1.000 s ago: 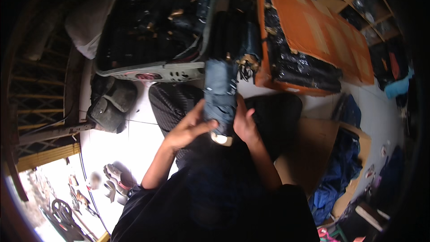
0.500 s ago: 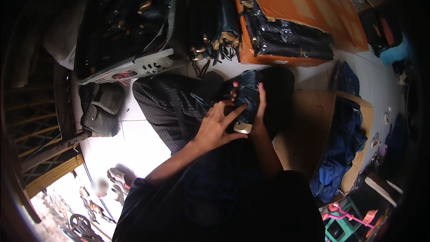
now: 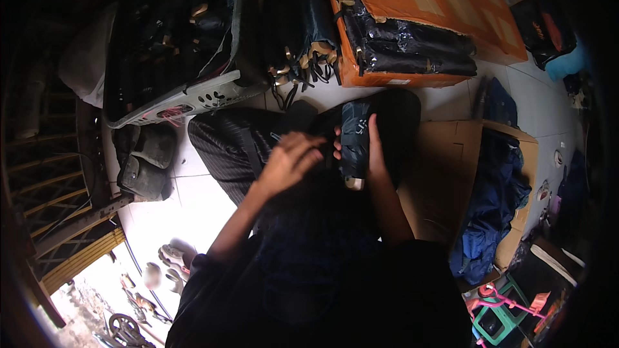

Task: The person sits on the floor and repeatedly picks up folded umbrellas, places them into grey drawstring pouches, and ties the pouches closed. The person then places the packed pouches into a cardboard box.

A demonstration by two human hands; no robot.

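A folded compact umbrella [image 3: 354, 138] in dark blue-green cloth stands nearly upright over my lap, its pale gold handle end toward me. My right hand [image 3: 376, 154] is wrapped round it, thumb along the right side and fingertips showing at the left. To the left, my left hand [image 3: 290, 162] hovers over my lap, apart from the umbrella. Its fingers are loosely bent and a little blurred, with nothing visible in them. Just beyond it a small black cloth piece [image 3: 300, 115] lies on my striped trousers [image 3: 222, 135].
Several folded umbrellas [image 3: 303, 32] lie ahead on the tiled floor, between a grey crate [image 3: 219, 90] of dark items and an orange carton [image 3: 432, 0] with black wrapped bundles. A cardboard box [image 3: 445, 161] with blue cloth stands at my right. Grey pouches [image 3: 148, 161] lie left.
My left hand has come off the umbrella and moved left over my lap. My right hand keeps hold of the umbrella, whose printed side now shows. The view has shifted slightly.
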